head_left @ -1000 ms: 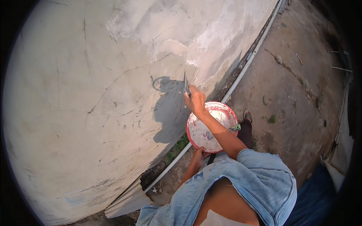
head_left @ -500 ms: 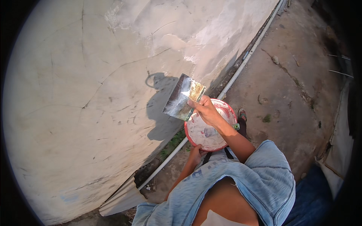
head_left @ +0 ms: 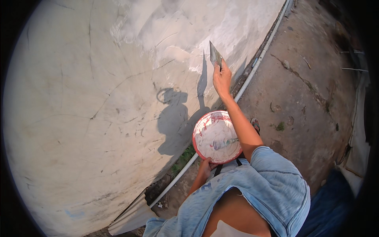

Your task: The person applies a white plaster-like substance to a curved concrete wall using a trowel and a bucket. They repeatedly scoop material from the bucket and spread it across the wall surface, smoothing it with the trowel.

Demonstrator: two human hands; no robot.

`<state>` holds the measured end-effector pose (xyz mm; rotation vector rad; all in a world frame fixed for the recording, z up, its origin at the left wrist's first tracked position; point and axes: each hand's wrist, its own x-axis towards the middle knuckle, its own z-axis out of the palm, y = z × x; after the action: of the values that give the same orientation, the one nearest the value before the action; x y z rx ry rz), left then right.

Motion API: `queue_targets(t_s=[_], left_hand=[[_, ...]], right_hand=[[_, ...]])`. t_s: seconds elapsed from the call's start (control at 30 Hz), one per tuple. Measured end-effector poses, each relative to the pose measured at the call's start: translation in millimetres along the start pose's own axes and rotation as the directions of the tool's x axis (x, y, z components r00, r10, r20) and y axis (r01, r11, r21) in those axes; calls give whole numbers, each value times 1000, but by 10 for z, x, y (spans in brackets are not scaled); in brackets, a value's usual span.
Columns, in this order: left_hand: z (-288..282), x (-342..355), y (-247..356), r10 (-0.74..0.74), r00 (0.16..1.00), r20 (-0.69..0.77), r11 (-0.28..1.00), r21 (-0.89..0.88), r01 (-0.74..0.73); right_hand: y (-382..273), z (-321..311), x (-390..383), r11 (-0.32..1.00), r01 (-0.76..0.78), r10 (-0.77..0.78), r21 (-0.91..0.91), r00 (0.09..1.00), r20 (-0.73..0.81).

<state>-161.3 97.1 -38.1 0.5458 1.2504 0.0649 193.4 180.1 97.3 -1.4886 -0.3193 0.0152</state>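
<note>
Cracked grey wall [head_left: 98, 98]; right hand [head_left: 222, 79] grips trowel [head_left: 215, 55], left hand [head_left: 205, 168] closed on red bowl [head_left: 216, 137] rim.

Right hand [head_left: 222, 79] with trowel [head_left: 215, 55] at cracked wall [head_left: 98, 98]; left hand [head_left: 205, 168] under red plaster bowl [head_left: 215, 138].

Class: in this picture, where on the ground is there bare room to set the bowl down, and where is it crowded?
Bare dirt ground lies open right of the white pipe, up to the blue sheet. Crowded: the strip of weeds between pipe and cracked grey wall, and under the red plaster bowl.
</note>
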Motion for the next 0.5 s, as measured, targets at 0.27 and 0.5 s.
queue_targets(t_s=[0.27,0.5], left_hand=[[-109,-49,-91,10,1000,24,997,-77,-8],[-137,-150,-68,30,999,23,1000,0,-30]], right_hand=[[-352,270,-224,974,186,-170,131,978,-122],[-221,174,53,989,130,-106,71,958,-268]])
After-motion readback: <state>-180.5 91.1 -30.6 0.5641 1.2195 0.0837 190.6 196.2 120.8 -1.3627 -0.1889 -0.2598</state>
